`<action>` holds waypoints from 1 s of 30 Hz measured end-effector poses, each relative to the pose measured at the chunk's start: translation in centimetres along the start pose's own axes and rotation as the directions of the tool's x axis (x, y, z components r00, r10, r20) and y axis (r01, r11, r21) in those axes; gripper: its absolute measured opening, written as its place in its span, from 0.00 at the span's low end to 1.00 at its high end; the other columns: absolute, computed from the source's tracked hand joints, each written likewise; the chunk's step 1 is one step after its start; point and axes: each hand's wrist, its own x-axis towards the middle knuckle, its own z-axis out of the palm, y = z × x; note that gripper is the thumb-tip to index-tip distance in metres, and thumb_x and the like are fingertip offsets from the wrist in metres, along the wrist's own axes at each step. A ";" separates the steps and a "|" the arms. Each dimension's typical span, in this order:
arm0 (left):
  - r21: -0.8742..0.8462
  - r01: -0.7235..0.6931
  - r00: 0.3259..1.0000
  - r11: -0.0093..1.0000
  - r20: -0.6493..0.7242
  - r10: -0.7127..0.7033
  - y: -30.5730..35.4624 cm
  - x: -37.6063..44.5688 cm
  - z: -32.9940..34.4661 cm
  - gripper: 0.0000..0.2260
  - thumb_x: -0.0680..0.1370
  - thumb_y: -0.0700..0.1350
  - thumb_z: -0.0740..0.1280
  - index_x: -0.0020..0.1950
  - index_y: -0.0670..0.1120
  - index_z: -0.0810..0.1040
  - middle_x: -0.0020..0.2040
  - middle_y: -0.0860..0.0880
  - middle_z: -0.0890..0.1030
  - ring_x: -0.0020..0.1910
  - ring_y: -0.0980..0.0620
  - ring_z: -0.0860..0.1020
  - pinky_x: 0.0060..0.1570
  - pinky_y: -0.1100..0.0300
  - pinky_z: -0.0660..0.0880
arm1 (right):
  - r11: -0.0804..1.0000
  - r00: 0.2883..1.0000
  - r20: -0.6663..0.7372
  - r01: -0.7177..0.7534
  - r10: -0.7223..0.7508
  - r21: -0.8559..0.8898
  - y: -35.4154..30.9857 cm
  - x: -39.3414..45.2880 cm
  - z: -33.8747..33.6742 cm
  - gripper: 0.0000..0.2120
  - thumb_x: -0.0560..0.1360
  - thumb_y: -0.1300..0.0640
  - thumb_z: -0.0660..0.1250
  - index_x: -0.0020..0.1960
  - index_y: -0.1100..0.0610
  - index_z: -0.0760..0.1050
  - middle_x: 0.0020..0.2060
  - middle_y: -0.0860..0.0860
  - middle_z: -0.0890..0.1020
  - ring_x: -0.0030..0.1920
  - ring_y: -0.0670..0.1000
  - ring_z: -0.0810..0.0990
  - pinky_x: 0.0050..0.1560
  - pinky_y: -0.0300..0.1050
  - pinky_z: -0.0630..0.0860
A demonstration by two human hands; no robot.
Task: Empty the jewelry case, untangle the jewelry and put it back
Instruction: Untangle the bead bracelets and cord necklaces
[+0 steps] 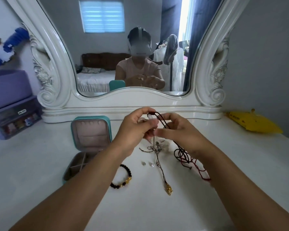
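A teal jewelry case [91, 129] stands open on the white dresser, lid upright, its compartment tray partly hidden by my left forearm. My left hand [133, 126] and my right hand [177, 129] are raised above the table, both pinching a dark cord necklace [162, 121] with a pale pendant. Its red and black cords [183, 155] hang down in a tangle onto the table. Below lie a dark bead bracelet with gold charms [123, 177], two small sparkly earrings [148, 164] and a thin cord with a gold pendant [168, 190].
A white ornate mirror [132, 100] stands at the back of the dresser. A purple drawer organiser [12, 104] sits at the far left. A yellow packet [254, 122] lies at the back right.
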 end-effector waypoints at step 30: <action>0.012 -0.070 0.960 0.997 -0.270 0.071 -2.6 -1.5 -4.6 0.14 0.74 0.32 0.66 0.48 0.52 0.77 0.33 0.48 0.74 0.25 0.58 0.73 0.26 0.67 0.71 | 0.978 0.983 -0.100 -0.163 0.151 -0.129 3.8 5.5 1.9 0.06 0.73 0.66 0.63 0.42 0.59 0.77 0.35 0.54 0.82 0.34 0.50 0.79 0.39 0.36 0.75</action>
